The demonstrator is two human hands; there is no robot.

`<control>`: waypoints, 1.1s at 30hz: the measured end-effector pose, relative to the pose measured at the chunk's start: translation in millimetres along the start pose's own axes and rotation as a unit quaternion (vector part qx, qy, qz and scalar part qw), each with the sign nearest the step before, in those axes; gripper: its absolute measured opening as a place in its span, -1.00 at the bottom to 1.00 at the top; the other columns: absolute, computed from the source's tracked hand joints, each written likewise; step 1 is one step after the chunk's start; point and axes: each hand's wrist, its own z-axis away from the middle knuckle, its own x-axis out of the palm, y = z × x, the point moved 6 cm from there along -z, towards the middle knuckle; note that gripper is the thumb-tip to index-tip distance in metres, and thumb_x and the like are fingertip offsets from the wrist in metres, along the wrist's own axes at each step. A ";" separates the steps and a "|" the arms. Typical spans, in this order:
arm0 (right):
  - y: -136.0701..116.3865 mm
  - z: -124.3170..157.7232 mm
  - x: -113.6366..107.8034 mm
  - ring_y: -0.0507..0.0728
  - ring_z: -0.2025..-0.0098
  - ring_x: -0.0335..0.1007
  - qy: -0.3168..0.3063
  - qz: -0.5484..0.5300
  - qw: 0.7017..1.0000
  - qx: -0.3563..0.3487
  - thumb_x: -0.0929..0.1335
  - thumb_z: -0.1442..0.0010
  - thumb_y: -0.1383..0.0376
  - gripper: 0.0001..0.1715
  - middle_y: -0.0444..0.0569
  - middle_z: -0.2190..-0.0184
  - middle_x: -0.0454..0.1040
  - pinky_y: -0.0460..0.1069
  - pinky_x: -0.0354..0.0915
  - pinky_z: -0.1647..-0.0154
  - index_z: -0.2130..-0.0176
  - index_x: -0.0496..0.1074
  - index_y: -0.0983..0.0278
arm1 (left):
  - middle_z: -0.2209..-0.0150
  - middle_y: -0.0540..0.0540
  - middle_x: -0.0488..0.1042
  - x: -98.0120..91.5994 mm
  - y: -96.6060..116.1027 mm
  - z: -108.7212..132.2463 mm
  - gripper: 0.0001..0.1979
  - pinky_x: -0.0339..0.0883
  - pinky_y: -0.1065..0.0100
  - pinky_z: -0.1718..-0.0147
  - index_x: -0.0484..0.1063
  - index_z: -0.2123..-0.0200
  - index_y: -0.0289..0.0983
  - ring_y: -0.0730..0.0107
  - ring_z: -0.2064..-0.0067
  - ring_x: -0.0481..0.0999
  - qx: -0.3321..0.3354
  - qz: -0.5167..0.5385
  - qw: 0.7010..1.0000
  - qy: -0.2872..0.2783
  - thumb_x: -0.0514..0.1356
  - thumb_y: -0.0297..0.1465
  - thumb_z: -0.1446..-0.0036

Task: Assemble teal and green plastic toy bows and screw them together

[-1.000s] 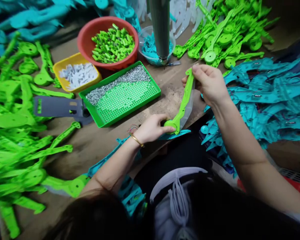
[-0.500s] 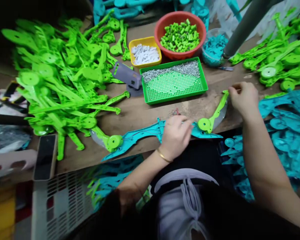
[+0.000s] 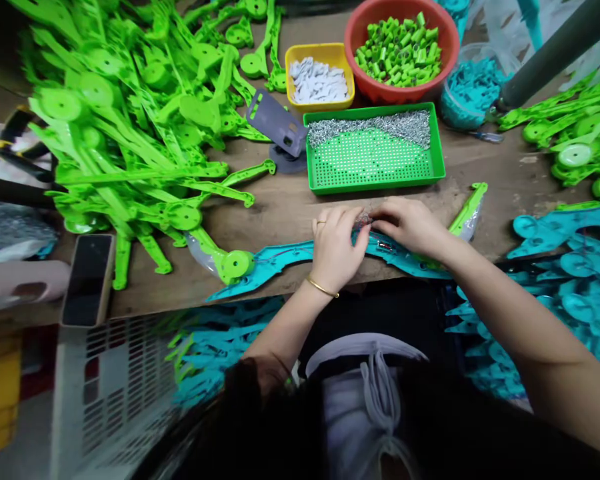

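A blue plastic bow-shaped shell (image 3: 283,259) lies along the table's front edge, its inner side facing up. Thin wires run inside it, and a small component (image 3: 384,247) sits right of its middle. Green limbs stick out at both ends, the left green limb (image 3: 236,267) and the right green limb (image 3: 473,208), each beside a translucent piece. My left hand (image 3: 336,243) rests over the shell's middle, fingers curled and closed at a small bunch of thin reddish wires (image 3: 364,220). From the right, my right hand (image 3: 409,225) pinches the same bunch. The fingertips partly hide it.
A green mesh tray (image 3: 370,183) of screws lies behind the shell. Beyond stand a yellow tub (image 3: 350,100) of white pieces and a red bowl (image 3: 453,57) of green pieces. Green parts (image 3: 145,133) pile up left, near a phone (image 3: 87,280). Blue shells (image 3: 575,267) are stacked right.
My right hand has come from the right limb's tip to the wires at the shell's middle. My left hand has closed at the wires too. The camera view has shifted a little.
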 end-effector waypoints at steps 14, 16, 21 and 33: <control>-37.4 8.0 -4.4 0.13 0.12 0.51 -0.011 -0.117 0.987 -0.113 0.32 -0.21 0.30 -0.81 -0.05 0.17 0.59 0.02 0.39 0.06 0.17 0.49 0.21 | 0.03 -0.13 0.56 -13.7 -12.2 36.2 -0.73 0.25 0.20 -0.05 0.48 0.00 -0.25 0.25 -0.04 0.46 0.018 0.072 0.994 0.081 0.10 -0.38 -0.29; -36.5 6.9 -2.9 0.11 0.17 0.52 -0.025 -0.150 0.984 -0.088 0.33 -0.21 0.26 -0.81 -0.07 0.21 0.60 0.00 0.40 0.12 0.18 0.51 0.22 | 0.13 -0.10 0.60 -11.9 -17.4 39.0 -0.76 0.26 0.19 0.01 0.52 0.06 -0.21 0.26 0.03 0.48 -0.001 0.070 0.995 0.078 0.12 -0.35 -0.29; -27.8 -0.7 4.7 0.10 0.25 0.48 -0.035 -0.147 0.988 -0.030 0.33 -0.19 0.24 -0.81 -0.06 0.27 0.58 -0.02 0.38 0.23 0.20 0.49 0.23 | 0.20 -0.07 0.61 -7.2 -21.1 47.3 -0.80 0.23 0.18 0.04 0.56 0.16 -0.18 0.27 0.08 0.48 -0.024 0.044 0.995 0.089 0.13 -0.33 -0.28; -24.6 -18.6 19.4 0.10 0.26 0.45 -0.047 -0.115 0.990 -0.072 0.29 -0.20 0.30 -0.82 -0.04 0.31 0.56 0.01 0.35 0.18 0.29 0.49 0.26 | 0.16 -0.19 0.50 0.8 -20.6 58.0 -0.72 0.12 0.06 0.05 0.55 0.11 -0.10 0.11 0.00 0.34 0.009 -0.096 0.993 0.068 0.04 -0.40 -0.30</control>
